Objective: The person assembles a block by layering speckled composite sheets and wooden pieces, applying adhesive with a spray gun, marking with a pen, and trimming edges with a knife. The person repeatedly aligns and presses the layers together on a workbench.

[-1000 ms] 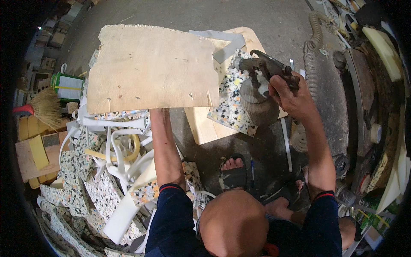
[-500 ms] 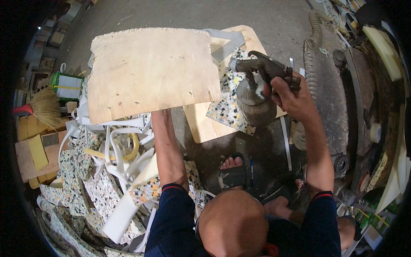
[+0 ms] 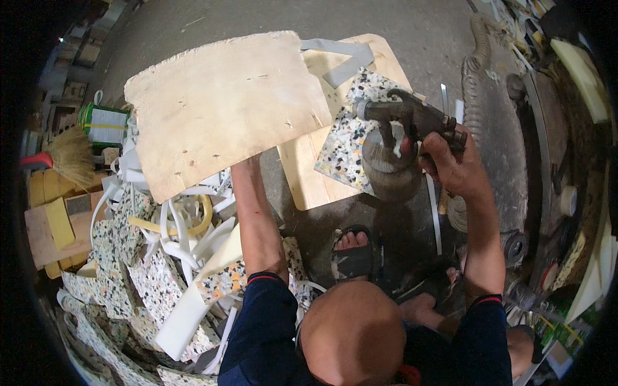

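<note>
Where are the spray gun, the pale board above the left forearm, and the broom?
Spray gun (image 3: 420, 117): head view, on its dark body.
Pale board (image 3: 225, 106): head view, middle of its upward face.
Broom (image 3: 71, 158): head view, on its bristles.

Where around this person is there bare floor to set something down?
Widest is the grey floor beyond the pale sheet and wooden board. A narrower strip runs between the board and the coiled hose. Crowded: the left, piled with foam scraps, and the board itself, where a speckled sheet lies, partly hidden by the spray gun.
</note>
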Demonstrator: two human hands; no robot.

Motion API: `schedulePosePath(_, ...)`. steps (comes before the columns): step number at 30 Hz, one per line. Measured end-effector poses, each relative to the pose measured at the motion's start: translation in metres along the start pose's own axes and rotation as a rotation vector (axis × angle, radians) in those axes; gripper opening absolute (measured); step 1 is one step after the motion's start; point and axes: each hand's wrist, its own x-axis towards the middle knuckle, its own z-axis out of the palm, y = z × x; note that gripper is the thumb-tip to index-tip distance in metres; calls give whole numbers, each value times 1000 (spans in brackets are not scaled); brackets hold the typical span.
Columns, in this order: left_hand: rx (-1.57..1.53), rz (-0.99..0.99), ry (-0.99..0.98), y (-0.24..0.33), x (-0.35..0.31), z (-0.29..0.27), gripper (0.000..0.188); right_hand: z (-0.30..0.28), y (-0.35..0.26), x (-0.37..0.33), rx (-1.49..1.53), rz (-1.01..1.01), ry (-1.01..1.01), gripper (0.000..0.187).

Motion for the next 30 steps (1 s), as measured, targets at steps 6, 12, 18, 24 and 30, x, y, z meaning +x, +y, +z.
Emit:
schedulePosePath(6,3,5,-10,0,1,0,35,14,13,9,-108,-42,91,39)
schedulePosePath(12,-3,7,-8,-1,2,0,35,14,15,-16,39,29,26,41)
schedulePosePath(18,1,-22,-8,-6,-2,1,34,19,16,-26,-31,182,133,43)
schedulePosePath(24,6,-49,1,-13,-6,-2,34,25,19,-51,154,107,173,39)
schedulePosePath(30,37,-83,19,-3,-8,-23,33,-59,32,-94,80,146,682,39)
